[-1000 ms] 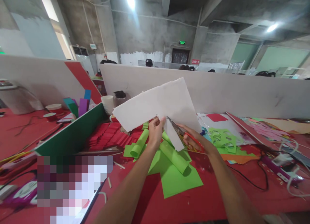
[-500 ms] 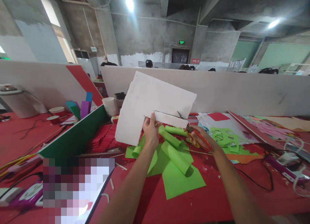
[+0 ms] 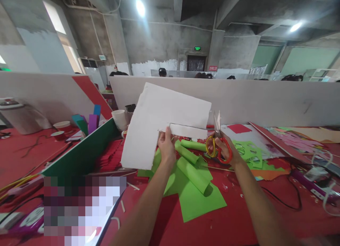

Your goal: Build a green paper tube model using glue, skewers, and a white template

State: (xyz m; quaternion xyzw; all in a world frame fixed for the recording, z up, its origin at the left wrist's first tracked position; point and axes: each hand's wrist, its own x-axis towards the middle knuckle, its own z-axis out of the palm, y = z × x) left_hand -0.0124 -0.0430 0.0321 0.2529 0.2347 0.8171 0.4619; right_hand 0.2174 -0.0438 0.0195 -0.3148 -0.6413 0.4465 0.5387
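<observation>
My left hand point(image 3: 166, 144) pinches a large white paper sheet point(image 3: 159, 118) and holds it upright above the table. A narrow strip along its lower right edge is cut partly free. My right hand point(image 3: 224, 150) grips scissors point(image 3: 217, 132) with one red and one yellow handle, blades apart and pointing up, just right of the strip's end. Below both hands lie green paper rolls point(image 3: 191, 161) on a flat green sheet point(image 3: 199, 200).
The red table point(image 3: 212, 224) holds a green stencil point(image 3: 245, 150), red and orange paper, cables and a purple device point(image 3: 308, 184) at right. A green board point(image 3: 82, 150), paper cups point(image 3: 119, 119) and coloured blocks stand at left. Grey partitions point(image 3: 265, 100) run behind; other people sit beyond.
The white sheet turned so the cut strip lies level. The scissors left the cut, moved right of the sheet and now point upward with blades apart.
</observation>
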